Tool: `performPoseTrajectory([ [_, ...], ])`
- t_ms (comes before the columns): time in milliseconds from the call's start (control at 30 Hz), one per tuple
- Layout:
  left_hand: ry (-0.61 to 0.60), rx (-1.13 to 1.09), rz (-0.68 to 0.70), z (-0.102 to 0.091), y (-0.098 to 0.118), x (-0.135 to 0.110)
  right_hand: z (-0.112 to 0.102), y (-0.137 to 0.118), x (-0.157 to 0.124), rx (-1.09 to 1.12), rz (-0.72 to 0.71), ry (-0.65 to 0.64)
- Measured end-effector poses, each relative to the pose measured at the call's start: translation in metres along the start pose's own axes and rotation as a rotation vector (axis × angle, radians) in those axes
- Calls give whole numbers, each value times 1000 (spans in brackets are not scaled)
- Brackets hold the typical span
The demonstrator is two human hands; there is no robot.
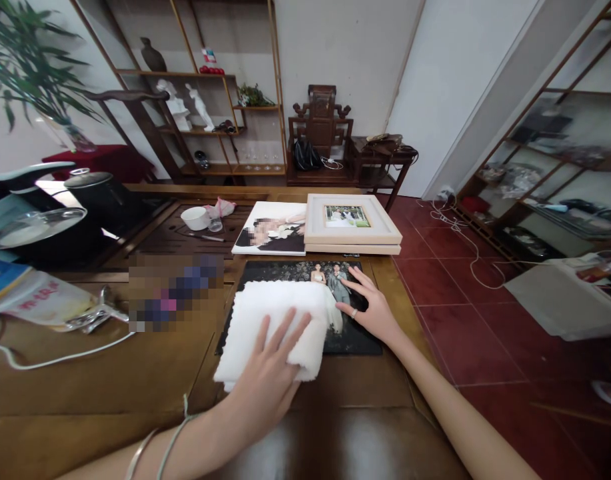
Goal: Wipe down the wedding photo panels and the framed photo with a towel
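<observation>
The left hand (pixel 276 360) spreads open on the cloth (pixel 250 307), over the photo's (pixel 342 323) left half. The open right hand (pixel 372 305) is nearer its bare half; the photo lies crosswise near the table's (pixel 175 373) right edge.

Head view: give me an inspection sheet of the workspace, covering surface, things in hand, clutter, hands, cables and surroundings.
Surface: wooden table, brown.
Things in hand: white cloth, partly covering a dark couple photo.
Clutter: framed picture and photo panel behind; white cup and packet to the left; pixelated patch, contents unreadable.
Hands: left hand spread on the cloth; right hand at the photo's right side, seemingly touching it.
Cables: white cable on the table at left; white cords on the floor at right.
Surroundings: wooden chair, shelving, red tiled floor.
</observation>
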State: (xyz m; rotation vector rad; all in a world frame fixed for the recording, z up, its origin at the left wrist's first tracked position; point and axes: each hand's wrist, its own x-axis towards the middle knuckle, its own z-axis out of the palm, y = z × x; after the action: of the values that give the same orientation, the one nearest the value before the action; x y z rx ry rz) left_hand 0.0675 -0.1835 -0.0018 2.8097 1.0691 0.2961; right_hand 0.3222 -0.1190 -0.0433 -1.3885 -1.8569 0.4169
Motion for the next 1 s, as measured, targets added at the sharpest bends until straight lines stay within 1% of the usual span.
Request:
performPoseTrajectory([
  [67, -18, 6, -29, -5, -10, 7, 0, 0, 0, 6, 0, 1],
  [167, -22, 56, -75, -12, -36, 22, 0, 0, 0, 18, -3, 3],
  [233, -2, 92, -93, -15, -53, 31, 0, 1, 0, 23, -3, 3],
  [300, 3, 115, -100, -17, -62, 34, 0, 0, 0, 24, -1, 2],
  [333, -7, 119, -99, -18, -63, 33, 0, 0, 0, 22, 2, 1],
  [400, -52, 114, -84, -22, -57, 23, 0, 0, -1, 15, 10, -5],
  [533, -136, 65, -44, -30, -26, -14, 0, -1, -1, -8, 13, -13],
  [633, -121, -5, 19, -34, -7, -35, 0, -1, -1, -12, 8, -15],
  [700, -100, -23, 23, -35, -4, -36, 0, -1, -1, -8, 3, -15],
  [733, -95, -19, 7, -35, -5, -32, -1, -1, -1, -8, -1, -14],
  [800, -103, 3, -30, -36, -16, -18, -1, -1, -1, -11, -10, -13],
  [900, -137, 47, -67, -35, -43, 11, -2, -2, 0, -14, -11, -14],
  [1000, -95, 94, -78, -32, -72, 33, -2, -2, 0, -9, -3, -15],
])
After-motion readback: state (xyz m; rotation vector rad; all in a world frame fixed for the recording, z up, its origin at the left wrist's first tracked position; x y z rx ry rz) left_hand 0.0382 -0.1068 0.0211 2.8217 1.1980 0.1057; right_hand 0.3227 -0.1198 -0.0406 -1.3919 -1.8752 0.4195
